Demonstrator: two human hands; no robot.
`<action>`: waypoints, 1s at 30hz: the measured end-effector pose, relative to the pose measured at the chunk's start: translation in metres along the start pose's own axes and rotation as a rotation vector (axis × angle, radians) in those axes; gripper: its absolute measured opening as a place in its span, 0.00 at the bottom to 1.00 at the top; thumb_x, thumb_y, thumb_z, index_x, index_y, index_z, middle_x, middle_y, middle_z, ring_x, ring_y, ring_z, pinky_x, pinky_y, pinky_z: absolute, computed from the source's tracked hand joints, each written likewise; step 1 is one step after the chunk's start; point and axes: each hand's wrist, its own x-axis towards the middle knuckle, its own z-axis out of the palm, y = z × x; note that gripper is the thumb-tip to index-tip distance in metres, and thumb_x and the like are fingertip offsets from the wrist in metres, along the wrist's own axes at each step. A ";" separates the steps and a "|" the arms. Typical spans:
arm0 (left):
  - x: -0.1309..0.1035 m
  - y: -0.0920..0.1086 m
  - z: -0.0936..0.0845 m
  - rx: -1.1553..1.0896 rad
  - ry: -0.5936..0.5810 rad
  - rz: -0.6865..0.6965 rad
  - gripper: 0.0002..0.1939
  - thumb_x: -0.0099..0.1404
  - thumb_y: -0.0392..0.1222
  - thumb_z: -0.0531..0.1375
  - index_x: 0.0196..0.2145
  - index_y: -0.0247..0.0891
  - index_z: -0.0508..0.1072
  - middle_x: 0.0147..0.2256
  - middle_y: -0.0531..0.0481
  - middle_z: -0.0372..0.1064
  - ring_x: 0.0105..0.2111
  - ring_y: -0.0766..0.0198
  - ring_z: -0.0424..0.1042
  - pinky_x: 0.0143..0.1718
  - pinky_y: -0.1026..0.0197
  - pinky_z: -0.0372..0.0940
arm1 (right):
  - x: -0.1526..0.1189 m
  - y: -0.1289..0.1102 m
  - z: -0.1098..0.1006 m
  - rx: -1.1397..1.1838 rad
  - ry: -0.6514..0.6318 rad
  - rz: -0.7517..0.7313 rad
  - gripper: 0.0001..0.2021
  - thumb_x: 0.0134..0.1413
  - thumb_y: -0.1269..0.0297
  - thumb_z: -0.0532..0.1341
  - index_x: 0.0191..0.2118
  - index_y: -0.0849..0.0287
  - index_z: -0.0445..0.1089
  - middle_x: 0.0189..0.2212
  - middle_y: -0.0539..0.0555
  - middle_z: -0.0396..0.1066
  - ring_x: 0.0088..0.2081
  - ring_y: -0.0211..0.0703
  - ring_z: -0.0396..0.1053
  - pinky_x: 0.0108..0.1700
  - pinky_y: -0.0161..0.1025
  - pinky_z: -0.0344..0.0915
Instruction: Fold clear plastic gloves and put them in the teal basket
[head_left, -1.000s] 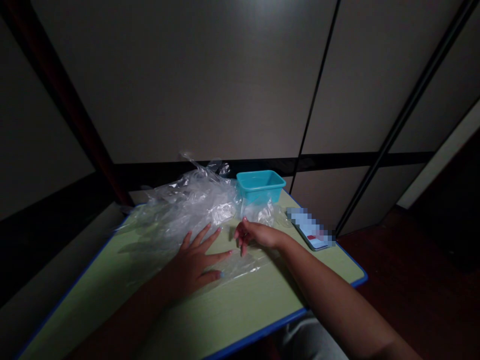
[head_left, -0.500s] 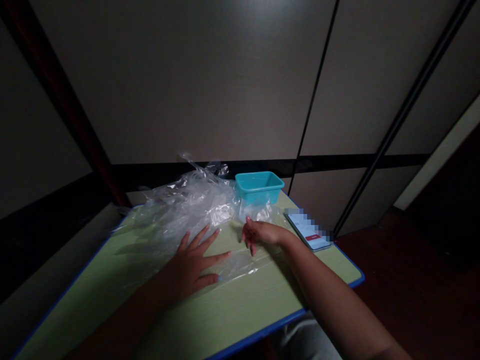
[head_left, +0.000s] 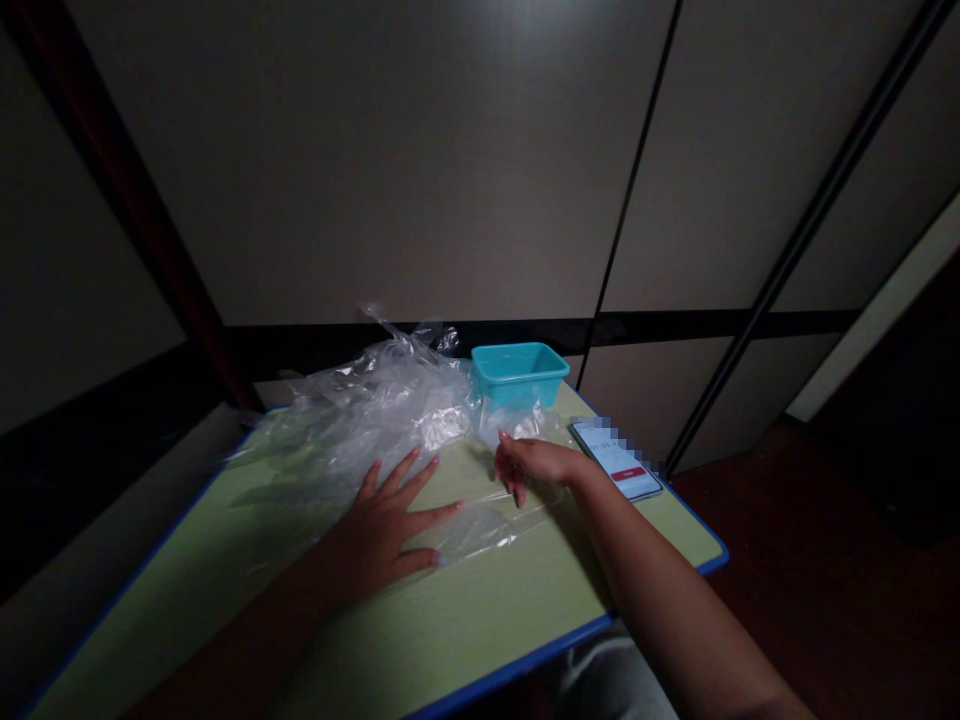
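A clear plastic bag (head_left: 487, 528) lies flattened on the table, its edges faint against the light green top. My left hand (head_left: 382, 530) is spread palm down on its left part, fingers apart. Over the bag's right part is my right hand (head_left: 536, 462), turned on its side with loosely bent fingers and nothing visible in them. Whether its fingertips touch the plastic, I cannot tell. Beyond my left hand rises a crumpled heap of clear plastic bags (head_left: 375, 400).
A turquoise plastic basket (head_left: 519, 388) stands at the table's far edge, with crumpled clear plastic (head_left: 517, 420) before it. Right of my right hand lies a phone (head_left: 634, 475), screen lit. The table (head_left: 465, 630) has a blue rim; cabinet panels (head_left: 420, 200) stand directly behind it.
My right hand has shifted slightly to the right along the bag. The left hand stays spread in the same place.
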 end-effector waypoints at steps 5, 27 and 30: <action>-0.001 0.000 0.000 -0.004 0.005 0.001 0.28 0.61 0.64 0.51 0.57 0.63 0.56 0.66 0.50 0.36 0.63 0.37 0.34 0.55 0.28 0.33 | -0.003 -0.001 -0.002 -0.022 0.037 0.039 0.37 0.57 0.39 0.31 0.27 0.64 0.64 0.16 0.49 0.64 0.15 0.37 0.66 0.29 0.37 0.61; 0.000 0.003 -0.006 -0.039 -0.038 -0.021 0.28 0.60 0.63 0.52 0.57 0.65 0.54 0.66 0.51 0.34 0.63 0.36 0.32 0.54 0.26 0.34 | -0.003 -0.017 0.015 0.501 0.260 -0.285 0.22 0.61 0.43 0.44 0.41 0.58 0.60 0.29 0.52 0.67 0.27 0.40 0.70 0.29 0.39 0.66; 0.000 0.004 -0.006 -0.049 -0.037 -0.027 0.28 0.60 0.62 0.54 0.57 0.64 0.56 0.66 0.52 0.34 0.63 0.37 0.32 0.54 0.27 0.33 | 0.003 -0.019 0.025 0.701 0.136 -0.306 0.23 0.61 0.43 0.42 0.42 0.58 0.61 0.30 0.53 0.68 0.31 0.42 0.70 0.35 0.43 0.67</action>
